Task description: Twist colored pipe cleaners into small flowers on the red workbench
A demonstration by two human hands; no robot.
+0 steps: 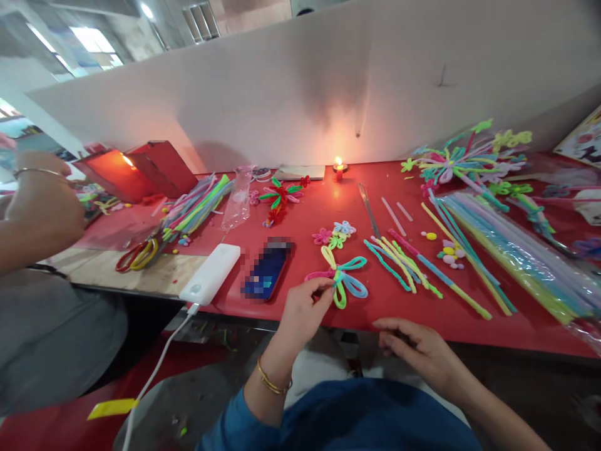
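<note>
Lower centre of the frame: left hand, grip pinching a flower over the tabletop; right hand slack by the edge, grip apparently released. Flower judged five-petalled already; three small flowers behind look finished; straight stems at right unworked. No brand or writing legible.

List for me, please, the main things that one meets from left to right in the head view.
Scissors → white device with cable → phone → looped flower, pinched by the left hand → plastic-wrapped bundle.
</note>
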